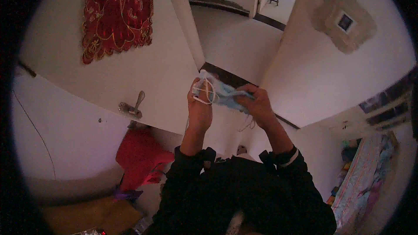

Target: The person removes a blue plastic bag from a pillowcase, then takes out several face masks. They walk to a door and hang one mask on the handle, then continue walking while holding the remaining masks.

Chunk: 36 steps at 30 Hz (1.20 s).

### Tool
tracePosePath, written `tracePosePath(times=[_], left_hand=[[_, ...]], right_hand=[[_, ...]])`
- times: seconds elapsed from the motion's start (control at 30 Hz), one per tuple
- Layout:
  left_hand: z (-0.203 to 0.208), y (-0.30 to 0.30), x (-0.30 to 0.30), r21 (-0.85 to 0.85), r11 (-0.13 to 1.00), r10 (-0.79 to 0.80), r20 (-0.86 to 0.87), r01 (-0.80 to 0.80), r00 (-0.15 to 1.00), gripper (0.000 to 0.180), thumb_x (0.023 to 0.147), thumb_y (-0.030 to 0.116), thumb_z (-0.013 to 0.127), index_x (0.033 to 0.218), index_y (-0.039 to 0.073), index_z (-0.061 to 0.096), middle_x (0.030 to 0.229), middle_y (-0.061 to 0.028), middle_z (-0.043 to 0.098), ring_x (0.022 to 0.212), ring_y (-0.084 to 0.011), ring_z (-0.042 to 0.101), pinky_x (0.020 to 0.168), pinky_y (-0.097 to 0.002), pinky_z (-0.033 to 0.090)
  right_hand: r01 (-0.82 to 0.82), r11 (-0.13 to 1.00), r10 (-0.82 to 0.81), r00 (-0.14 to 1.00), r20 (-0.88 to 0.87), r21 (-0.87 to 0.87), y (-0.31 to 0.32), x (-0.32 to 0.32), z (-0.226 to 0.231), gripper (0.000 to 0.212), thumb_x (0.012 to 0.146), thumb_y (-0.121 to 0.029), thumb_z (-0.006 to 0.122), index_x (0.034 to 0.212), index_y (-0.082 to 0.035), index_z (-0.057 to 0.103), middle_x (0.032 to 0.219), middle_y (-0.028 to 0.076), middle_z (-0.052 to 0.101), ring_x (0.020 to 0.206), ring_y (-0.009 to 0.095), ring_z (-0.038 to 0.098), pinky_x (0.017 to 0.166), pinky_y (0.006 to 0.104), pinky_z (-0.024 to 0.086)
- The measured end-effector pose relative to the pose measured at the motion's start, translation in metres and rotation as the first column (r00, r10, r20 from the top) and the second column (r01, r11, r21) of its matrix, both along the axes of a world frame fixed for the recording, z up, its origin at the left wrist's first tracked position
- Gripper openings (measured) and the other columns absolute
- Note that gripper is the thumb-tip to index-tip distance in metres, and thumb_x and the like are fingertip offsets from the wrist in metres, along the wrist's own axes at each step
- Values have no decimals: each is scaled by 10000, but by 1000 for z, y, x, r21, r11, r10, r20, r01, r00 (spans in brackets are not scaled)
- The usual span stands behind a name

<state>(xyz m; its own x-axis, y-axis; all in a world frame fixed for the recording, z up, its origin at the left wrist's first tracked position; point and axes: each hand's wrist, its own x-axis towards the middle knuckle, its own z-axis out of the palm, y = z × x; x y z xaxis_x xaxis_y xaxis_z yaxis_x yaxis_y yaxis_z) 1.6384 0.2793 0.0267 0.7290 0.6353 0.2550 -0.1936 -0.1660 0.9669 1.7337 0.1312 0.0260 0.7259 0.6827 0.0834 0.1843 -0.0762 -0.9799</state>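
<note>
One pale-blue face mask (224, 97), thin, soft and pleated in look, is held up in mid-air before the wearer's chest. The left hand (200, 109) has its fingers closed at the mask's left end, where a white cord loop (210, 90) curves across them. The right hand (257, 105) grips the opposite end, thumb and fingers pinching the fabric; a thin loop dangles below. The mask's exact folds are blurred.

Dark sleeves (294, 164) end above both wrists. To the left, a smooth cream door (167, 91) carries a curved metal handle (132, 109) and a shiny red hanging (117, 19) with a scalloped, gold-coloured edge. Beneath the handle lies crumpled red cloth (140, 159).

Open room runs forward through the doorway, past a dark threshold strip (233, 77), onto pale flooring (237, 37). At right, a pale wall (311, 78) bounds the passage; striped fabric (357, 178) lies lower down.
</note>
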Motion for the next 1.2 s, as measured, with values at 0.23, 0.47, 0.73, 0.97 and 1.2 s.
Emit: tracePosePath(times=[0.23, 0.47, 0.73, 0.97, 1.2], left_hand=[[-8, 57, 133, -584, 797, -88, 143, 155, 986, 248, 904, 94, 589, 1135, 13, 554, 1045, -62, 625, 938, -158, 584, 874, -281, 448], [-16, 181, 284, -540, 809, -143, 200, 231, 969, 290, 871, 59, 628, 1148, 8, 555, 1062, -78, 640, 967, -187, 611, 887, -324, 481], [9, 310, 464, -634, 701, -147, 320, 327, 936, 310, 851, 67, 649, 1139, 1, 554, 1041, -89, 639, 952, -223, 618, 867, -362, 500], [-12, 350, 625, -213, 972, -129, -130, 100, 983, 448, 782, 163, 725, 1150, -17, 544, 1045, -120, 637, 957, -240, 611, 863, -374, 485], [-18, 393, 806, -344, 938, 50, 13, -42, 999, 363, 795, 160, 721, 1092, 4, 582, 972, -94, 637, 874, -223, 623, 846, -358, 488]], right_hand=[[-39, 986, 77, 968, -237, 160, 93, 119, -2, 267, 851, -148, 655, 1079, -13, 625, 913, 32, 635, 832, 113, 580, 732, 259, 469], [49, 998, -51, 997, 58, 48, 208, 270, -6, 208, 862, -176, 650, 993, -16, 666, 890, 28, 646, 868, 102, 576, 774, 260, 459], [68, 948, 16, 966, -257, 312, 318, 446, 6, 158, 874, -142, 629, 967, -21, 670, 875, 17, 648, 835, 91, 568, 760, 264, 446], [217, 970, -241, 916, 322, 110, 367, 603, -15, 182, 881, -161, 645, 986, -12, 652, 902, 74, 680, 861, 108, 603, 796, 292, 490], [348, 910, -386, 909, 158, 225, 403, 802, -21, 100, 879, -83, 625, 950, -13, 613, 836, 75, 668, 766, 138, 634, 711, 287, 501]])
